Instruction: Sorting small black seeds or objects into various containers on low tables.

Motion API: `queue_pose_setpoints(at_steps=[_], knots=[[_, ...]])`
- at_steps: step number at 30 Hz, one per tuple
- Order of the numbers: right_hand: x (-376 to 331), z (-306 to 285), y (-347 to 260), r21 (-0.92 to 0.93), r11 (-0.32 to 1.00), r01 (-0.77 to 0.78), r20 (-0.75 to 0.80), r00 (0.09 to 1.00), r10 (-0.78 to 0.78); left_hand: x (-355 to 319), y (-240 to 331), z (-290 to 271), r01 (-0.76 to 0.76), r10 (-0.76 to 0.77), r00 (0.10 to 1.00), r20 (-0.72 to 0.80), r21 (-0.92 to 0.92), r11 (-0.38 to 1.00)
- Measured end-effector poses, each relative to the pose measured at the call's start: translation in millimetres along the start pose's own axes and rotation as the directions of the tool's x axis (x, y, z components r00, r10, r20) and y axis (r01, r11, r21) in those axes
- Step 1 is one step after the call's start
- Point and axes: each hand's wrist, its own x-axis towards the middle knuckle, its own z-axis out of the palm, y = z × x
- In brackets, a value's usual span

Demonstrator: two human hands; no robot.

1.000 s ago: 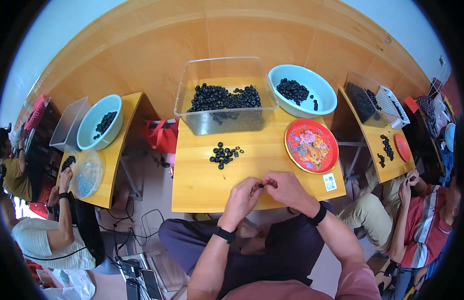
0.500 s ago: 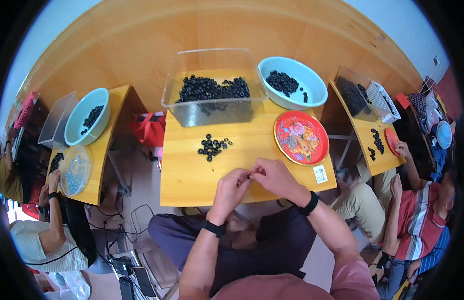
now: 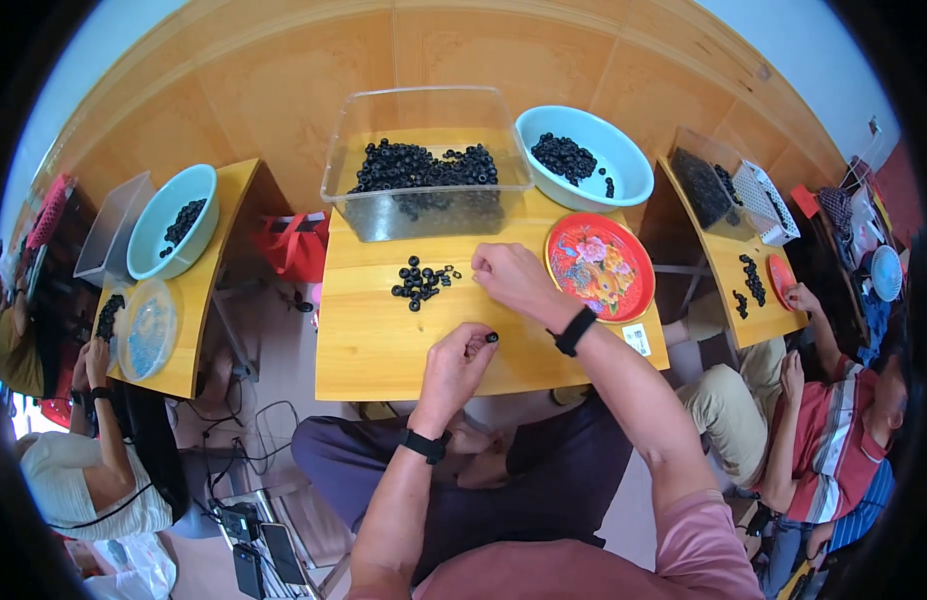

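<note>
Left hand (image 3: 458, 368) low, over the near part of the worktop (image 3: 368, 350); thumb and fingers narrowed on one black round piece (image 3: 492, 338). Piece sticks out at the fingertips, on the side toward the right arm; fingertip pinch probably because it's so small, and leaves it exposed for the other hand. Right hand (image 3: 505, 273) is farther out, fingers bunched and bent down just beside some small dark bits (image 3: 451, 273). Can't tell if it grips anything; fingertips not clear.

Loose cluster of black rings (image 3: 413, 288) lies beyond the left hand and left of the right one, next to the bits, likely spread there for easy picking. Rings: thick, rounded, slightly shiny, hole in the middle; look like plastic or rubber. Bits: smaller, thinner, more angular.

Beyond both hands, clear plastic box (image 3: 383, 222), smooth see-through walls, heap of black pieces inside; seems to be bulk stock, set back to keep working room. Right of it, past the right hand, round pale-blue basin (image 3: 635, 165), smooth, with fewer black pieces. Nearer, just right of the right hand, round red tray (image 3: 638, 262), glossy, flower print, gold-coloured edge.
</note>
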Motion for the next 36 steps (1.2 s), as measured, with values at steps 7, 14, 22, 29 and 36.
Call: queue_pose_setpoints(at_steps=[7, 14, 22, 29, 36], knots=[[13.2, 34.7, 0.9, -0.148, 0.980, 0.135, -0.025, 0.990, -0.141, 1.0, -4.3, 2.1, -0.003, 0.005, 0.998, -0.059, 0.031, 1.000], [-14.9, 23.5, -4.2, -0.205, 0.962, 0.181, 0.058, 0.983, -0.172, 0.5, -5.0, -0.1, 0.010, -0.011, 0.994, -0.106, -0.007, 1.000], [-20.8, 23.4, 4.3, -0.238, 0.960, 0.150, 0.081, 0.988, -0.135, 3.5, -2.9, 4.4, 0.046, -0.046, 0.995, -0.087, -0.005, 0.999], [-45.7, -0.6, 2.4, 0.161, 0.986, 0.033, 0.150, 0.987, -0.058, 4.3, -1.4, -0.8, 0.067, -0.063, 0.994, -0.084, 0.046, 0.997], [-62.4, 0.6, 1.1, 0.087, 0.993, 0.080, 0.087, 0.992, -0.088, 4.3, -3.8, 2.2, 0.048, -0.049, 0.994, -0.101, -0.007, 0.999]])
